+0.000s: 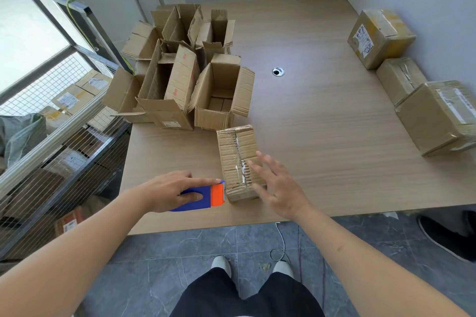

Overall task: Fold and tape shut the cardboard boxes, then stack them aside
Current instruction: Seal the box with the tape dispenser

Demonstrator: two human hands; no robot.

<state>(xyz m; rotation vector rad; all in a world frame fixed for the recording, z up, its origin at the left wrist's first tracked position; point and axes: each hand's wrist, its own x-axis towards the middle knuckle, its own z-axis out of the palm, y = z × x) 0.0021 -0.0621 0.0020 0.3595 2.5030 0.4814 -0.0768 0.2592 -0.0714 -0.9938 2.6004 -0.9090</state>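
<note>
A small closed cardboard box (237, 152) lies near the table's front edge, its top flaps folded shut with torn old tape along the seam. My left hand (170, 193) grips a blue and orange tape dispenser (206, 197), whose orange end touches the box's near left corner. My right hand (277, 184) hovers over the box's right side with fingers spread and straight, holding nothing. Several open boxes (219, 92) with raised flaps stand clustered at the table's left.
Three taped boxes (435, 116) sit along the right wall on the wooden table (322, 136). A round cable hole (278, 71) is mid-table. A wire cage (64, 136) with parcels stands left. A cable trails on the grey floor beside my feet.
</note>
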